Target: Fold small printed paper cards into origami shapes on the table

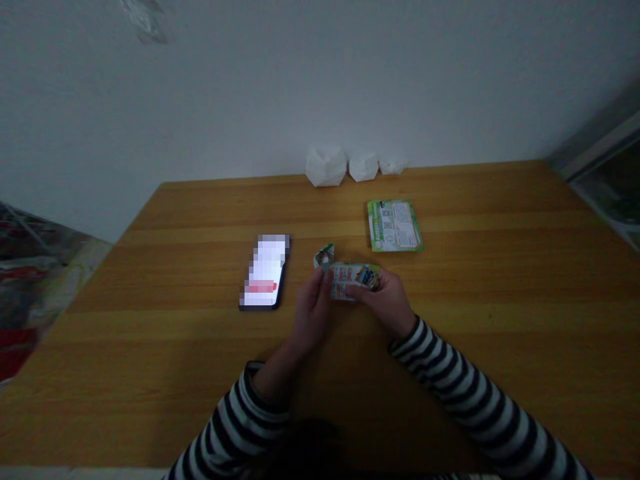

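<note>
1. The left hand [313,313] is pinching a small, crumpled green-and-white wrapper scrap [324,255] between its fingertips, while the right hand [385,301] is gripping a flat, multicoloured printed paper packet [354,280]. The hands are close together, not clamped on 1 shared item, though I cannot tell whether the scrap and the packet are joined.
2. Both hands are working near the person's middle, apparently because this keeps the 2 small paper pieces steady and in easy view of each other.
3. The black-and-white striped sleeves [450,380] are angling inward from both sides, and the wrists are resting low, seemingly to support this fine finger grip.
4. A flat green-and-white printed card [395,225] is lying just beyond the hands, probably within easy reach on the honey-brown wooden surface [150,347].
5. A black smartphone with a bright, pixelated screen [265,272] is lying to the left of the hands, apparently kept out of their way.
6. 3 crumpled white paper lumps [326,167] are sitting along the far edge, against the wall, seemingly set well aside.
</note>
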`<state>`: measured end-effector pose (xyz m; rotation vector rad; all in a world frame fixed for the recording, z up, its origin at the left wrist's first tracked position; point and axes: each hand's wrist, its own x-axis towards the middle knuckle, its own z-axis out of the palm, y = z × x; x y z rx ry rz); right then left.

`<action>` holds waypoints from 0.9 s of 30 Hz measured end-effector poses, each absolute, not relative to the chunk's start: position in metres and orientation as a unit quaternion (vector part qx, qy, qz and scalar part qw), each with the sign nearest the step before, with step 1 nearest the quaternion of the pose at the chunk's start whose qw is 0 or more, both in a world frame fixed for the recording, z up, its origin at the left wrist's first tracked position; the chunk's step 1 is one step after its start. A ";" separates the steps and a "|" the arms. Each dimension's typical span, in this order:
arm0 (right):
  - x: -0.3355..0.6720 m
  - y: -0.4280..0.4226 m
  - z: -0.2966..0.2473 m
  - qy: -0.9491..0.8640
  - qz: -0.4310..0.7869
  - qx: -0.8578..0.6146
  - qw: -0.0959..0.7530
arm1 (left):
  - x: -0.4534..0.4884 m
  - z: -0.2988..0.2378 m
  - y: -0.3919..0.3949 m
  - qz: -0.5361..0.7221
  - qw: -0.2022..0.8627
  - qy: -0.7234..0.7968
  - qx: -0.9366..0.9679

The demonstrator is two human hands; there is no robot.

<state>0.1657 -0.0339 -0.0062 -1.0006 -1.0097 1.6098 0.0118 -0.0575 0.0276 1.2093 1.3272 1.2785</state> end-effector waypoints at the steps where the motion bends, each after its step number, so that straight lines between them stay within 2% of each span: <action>1: 0.167 -0.034 -0.007 -0.413 0.671 -0.400 0.469 | 0.011 0.027 -0.057 0.517 0.453 0.539 0.486; 6: 0.174 -0.029 -0.004 -0.438 0.730 -0.285 0.440 | 0.000 0.029 -0.050 0.525 0.487 0.526 0.459; 9: 0.174 -0.028 -0.005 -0.451 0.736 -0.261 0.432 | -0.005 0.028 -0.046 0.532 0.551 0.488 0.418; 12: 0.171 -0.032 -0.011 -0.459 0.690 -0.344 0.441 | -0.003 0.024 -0.046 0.535 0.625 0.442 0.357; 16: 0.169 -0.037 -0.019 -0.522 0.586 -0.456 0.420 | 0.001 0.024 -0.046 0.537 0.656 0.420 0.323; 20: 0.162 -0.040 -0.021 -0.520 0.490 -0.485 0.504 | 0.008 0.023 -0.046 0.561 0.661 0.398 0.299; 23: 0.148 -0.047 -0.015 -0.455 0.468 -0.486 0.582 | 0.022 0.014 -0.054 0.555 0.662 0.406 0.298; 27: 0.131 -0.060 -0.001 -0.480 0.466 -0.473 0.573 | 0.043 0.000 -0.068 0.524 0.654 0.463 0.290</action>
